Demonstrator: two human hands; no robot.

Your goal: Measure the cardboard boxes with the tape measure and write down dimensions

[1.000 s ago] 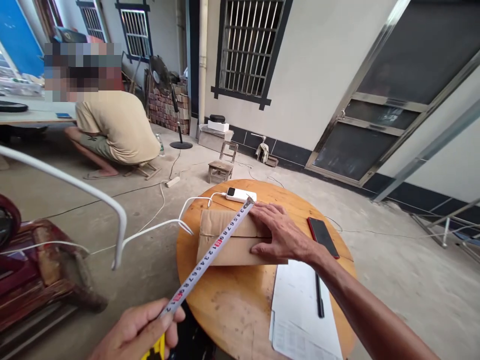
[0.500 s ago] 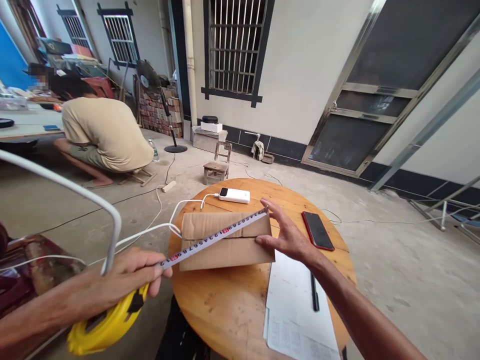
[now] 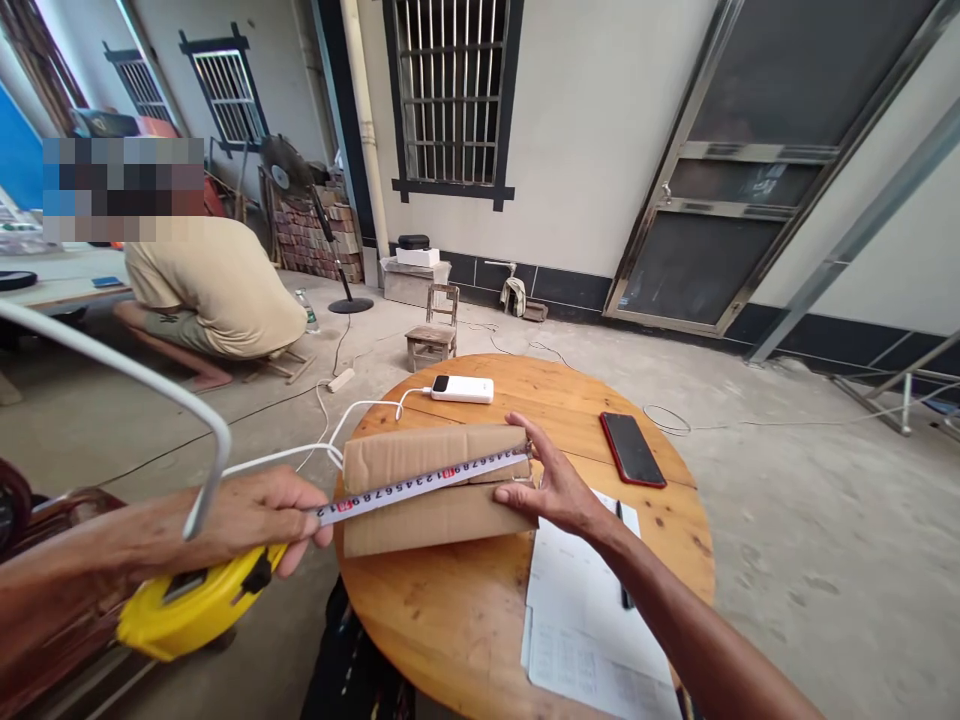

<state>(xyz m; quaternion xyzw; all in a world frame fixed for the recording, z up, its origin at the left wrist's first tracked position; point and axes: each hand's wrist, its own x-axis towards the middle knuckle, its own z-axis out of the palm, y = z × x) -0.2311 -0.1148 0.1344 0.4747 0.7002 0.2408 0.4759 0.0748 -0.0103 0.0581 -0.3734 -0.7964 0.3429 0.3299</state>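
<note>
A cardboard box (image 3: 435, 515) lies on the round wooden table (image 3: 450, 620). Across its top runs the pulled-out blade of a yellow tape measure (image 3: 195, 605), slanting slightly up to the right. My left hand (image 3: 262, 520) pinches the blade just past the box's left end, with the yellow case below the fingers. At the box's right end, my right hand (image 3: 551, 480) grips the cardboard between thumb and fingers, close to the tape's end hook. Whether those fingers also press the hook is hard to tell.
A white power bank (image 3: 463, 389) with a white cable sits behind the box. To the right lie a red-edged phone (image 3: 632, 449), paper sheets (image 3: 577, 610) and a black pen (image 3: 626, 590). A white curved tube (image 3: 150, 360) crosses the left foreground. A person (image 3: 214, 285) squats beyond.
The tape's blade now lies less steeply across the box, its right end lower. The box has turned slightly and both hands have shifted a little left in view.
</note>
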